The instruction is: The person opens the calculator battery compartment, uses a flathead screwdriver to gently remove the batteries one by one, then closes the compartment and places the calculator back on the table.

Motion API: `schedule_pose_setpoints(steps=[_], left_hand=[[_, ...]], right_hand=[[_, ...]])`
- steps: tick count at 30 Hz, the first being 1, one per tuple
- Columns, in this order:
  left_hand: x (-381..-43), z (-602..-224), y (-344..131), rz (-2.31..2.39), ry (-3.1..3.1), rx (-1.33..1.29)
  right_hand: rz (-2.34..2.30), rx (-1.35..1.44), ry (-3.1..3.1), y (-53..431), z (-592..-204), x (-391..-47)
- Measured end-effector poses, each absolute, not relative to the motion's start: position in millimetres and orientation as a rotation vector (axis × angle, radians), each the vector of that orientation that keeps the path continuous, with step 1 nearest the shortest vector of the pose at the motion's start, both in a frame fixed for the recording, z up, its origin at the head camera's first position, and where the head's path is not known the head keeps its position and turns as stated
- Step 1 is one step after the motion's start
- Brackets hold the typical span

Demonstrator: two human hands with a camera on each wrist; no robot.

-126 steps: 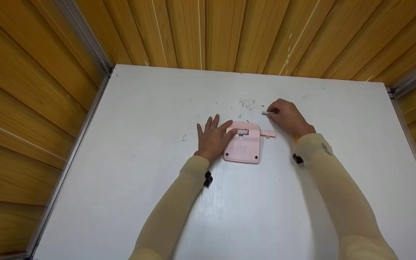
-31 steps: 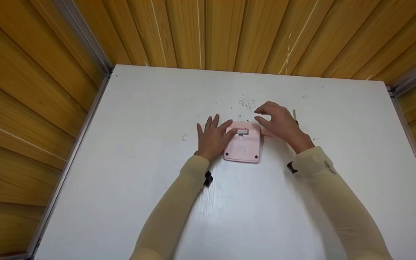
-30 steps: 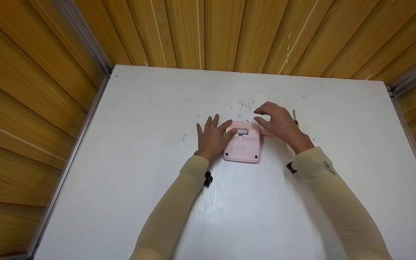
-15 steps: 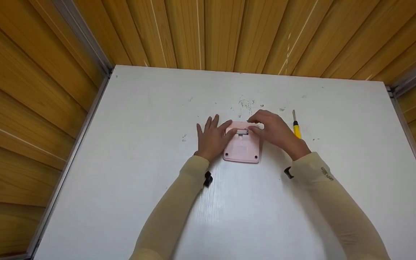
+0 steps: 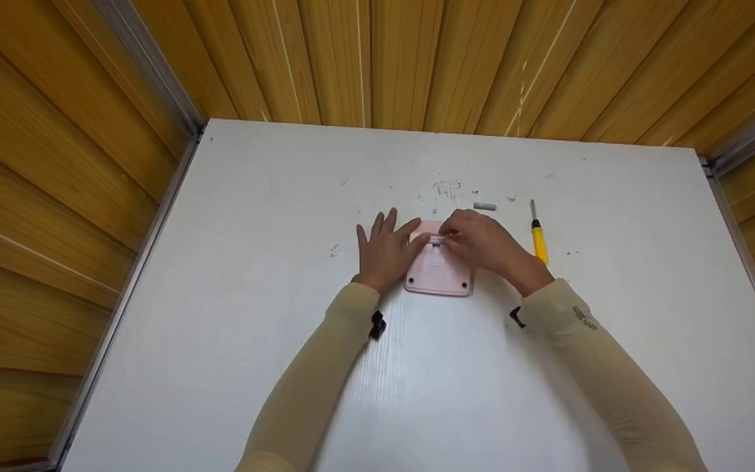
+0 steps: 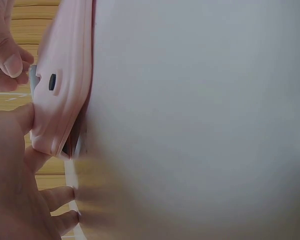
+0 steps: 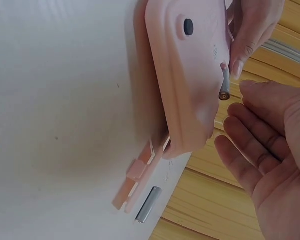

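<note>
A pink device (image 5: 438, 272) lies face down, rubber feet and battery compartment upward. My left hand (image 5: 385, 257) rests against its left side with fingers spread, the thumb by the compartment. In the compartment is a battery (image 7: 225, 89), one end sticking up above the pink back. Thumb and fingers of my right hand (image 5: 485, 242) reach over the compartment; in the right wrist view they are loosely bent right beside the battery end, a gap between them. A second battery (image 5: 484, 206) lies loose beyond the right hand. The pink battery cover (image 7: 136, 171) lies beside the device, hidden in the head view.
To the right of the right hand lies a screwdriver (image 5: 538, 239) with a yellow handle. Everything stands on a white table (image 5: 272, 275) with dark marks, bordered by wood-panelled walls (image 5: 397, 65) at the back and sides.
The right hand, which pinched a battery above the table earlier, has let it go onto the table and moved left and down to the compartment. The screwdriver has come into view. The left hand stays put.
</note>
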State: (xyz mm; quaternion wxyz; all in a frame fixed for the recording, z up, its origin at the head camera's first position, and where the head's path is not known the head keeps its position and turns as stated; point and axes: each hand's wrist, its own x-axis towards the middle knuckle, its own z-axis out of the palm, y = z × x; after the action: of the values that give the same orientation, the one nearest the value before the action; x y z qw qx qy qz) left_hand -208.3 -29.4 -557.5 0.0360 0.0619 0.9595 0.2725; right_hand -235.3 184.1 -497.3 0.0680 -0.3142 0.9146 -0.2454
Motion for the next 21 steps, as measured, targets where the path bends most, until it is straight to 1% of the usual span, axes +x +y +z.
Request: schedule_pose_setpoints(steps=[13,21], left_hand=[[-208.4,-557.1,-29.8,0.844,2.935,0.175],[-208.3,-555.9,-31.0,0.854,2.935,0.189]], right_hand=[[-0.62,-0.918,2.731,172.1,-498.4,-234.2],[-0.603,-1.032,2.767,170.4,-502.7,-234.9]])
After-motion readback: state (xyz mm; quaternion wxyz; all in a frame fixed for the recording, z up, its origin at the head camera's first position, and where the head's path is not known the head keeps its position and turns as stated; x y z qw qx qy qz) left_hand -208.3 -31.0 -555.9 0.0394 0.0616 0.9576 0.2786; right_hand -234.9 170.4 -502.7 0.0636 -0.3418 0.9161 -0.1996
